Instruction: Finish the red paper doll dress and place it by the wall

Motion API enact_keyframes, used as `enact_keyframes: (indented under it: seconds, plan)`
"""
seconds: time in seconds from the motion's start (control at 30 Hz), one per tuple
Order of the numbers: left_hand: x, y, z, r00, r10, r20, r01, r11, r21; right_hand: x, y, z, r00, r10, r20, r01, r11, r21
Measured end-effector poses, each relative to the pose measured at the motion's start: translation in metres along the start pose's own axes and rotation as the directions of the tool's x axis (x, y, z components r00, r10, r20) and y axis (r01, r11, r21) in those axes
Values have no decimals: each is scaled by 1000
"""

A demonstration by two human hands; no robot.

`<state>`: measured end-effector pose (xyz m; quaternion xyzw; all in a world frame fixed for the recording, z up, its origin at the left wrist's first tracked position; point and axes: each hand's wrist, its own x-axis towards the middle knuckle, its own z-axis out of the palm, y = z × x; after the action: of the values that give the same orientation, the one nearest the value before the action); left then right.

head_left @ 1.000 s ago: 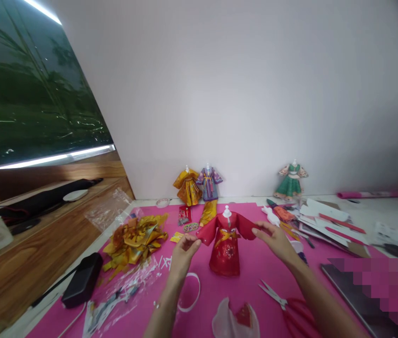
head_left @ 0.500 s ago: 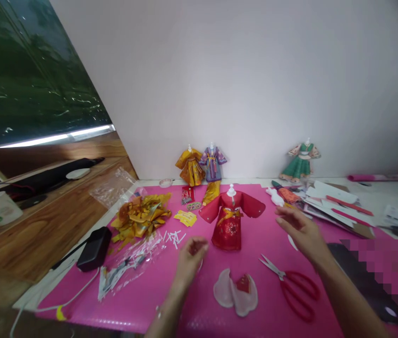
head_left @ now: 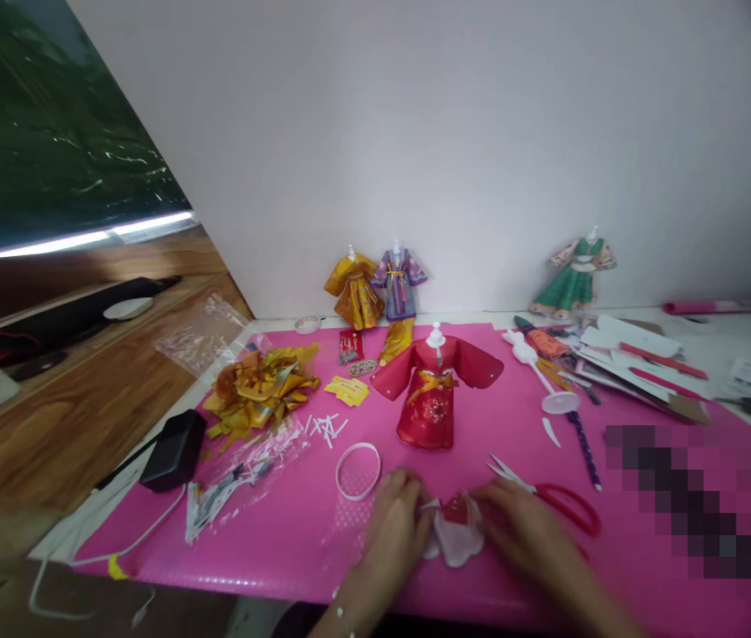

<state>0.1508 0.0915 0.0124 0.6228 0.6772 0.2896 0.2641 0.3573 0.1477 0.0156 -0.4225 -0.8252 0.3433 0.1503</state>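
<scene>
The white cloth (head_left: 458, 544) lies at the near middle of the surface (head_left: 269, 554), between the two hands, with a red patch (head_left: 456, 509) at its far end; the rounded lobe that shows points back toward the person, and the long axis of that lobe runs from near to far, though the left side of the cloth is largely covered; the left hand (head_left: 400, 514) has its fingers drawn in at the cloth's left edge, and the right hand (head_left: 520, 518) reaches to its right edge; both are blurred, and I cannot tell whether either has closed on it; beyond them is a red dress (head_left: 429, 412), its white neck toward the wall (head_left: 415, 133), its hem toward the hands, its sleeves spread left and right; red-handled scissors (head_left: 567, 507) sit just beside the right hand, blades pointing away and to the left; a white ring (head_left: 340, 470) lies near the left hand; the surface has a bright pink covering, with gold scraps (head_left: 262, 390), white strips (head_left: 326, 430), yellow slips (head_left: 347, 391) and a black box (head_left: 174, 450) on the left, and a stack of papers (head_left: 645, 363) on the right; a gold dress (head_left: 354, 292) and a purple dress (head_left: 400, 282) stand side by side against the plain pale wall, a green dress (head_left: 573, 282) well apart to their right; a dark green window (head_left: 35, 133) is at far left, above a wooden ledge (head_left: 105, 377).
</scene>
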Motion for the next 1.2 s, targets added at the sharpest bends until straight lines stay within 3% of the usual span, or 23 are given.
enact_keyframes:
  seconds: [0.2,0.27,0.37,0.5,0.6,0.73,0.8,0.93,1.07,1.13,1.2]
  plan:
    - [-11,6,-13,987,41,158,-10,981,-195,4,-16,17,991,-134,-19,133,991,-32]
    - [-18,5,-21,962,7,273,79,949,-305,4,-21,15,990,-139,25,138,989,52]
    - [-29,1,-32,881,-27,472,273,845,-460,-6,-25,9,978,-183,99,142,935,325]
    - [-40,8,-42,787,-50,615,485,666,-566,-28,-23,6,971,-76,227,-71,815,575]
    - [-41,23,-48,756,-103,647,570,589,-572,-36,-20,9,944,-12,329,-226,704,674]
    - [-35,33,-59,733,-190,653,597,641,-483,-31,-25,12,939,10,345,-302,508,807]
    - [-29,32,-66,717,-185,672,581,691,-429,-29,-31,7,943,-18,333,-280,500,819]
    - [-10,40,-88,748,-42,662,465,745,-478,-27,-48,-25,939,27,342,-289,602,744]
    - [14,83,-124,781,119,613,311,776,-548,-15,-78,-83,961,41,274,-234,648,725]
    - [28,111,-145,827,177,533,207,786,-582,-2,-98,-119,997,-13,71,-38,742,669]
    - [47,137,-167,896,250,366,24,796,-604,16,-121,-155,988,-86,-127,143,819,556]
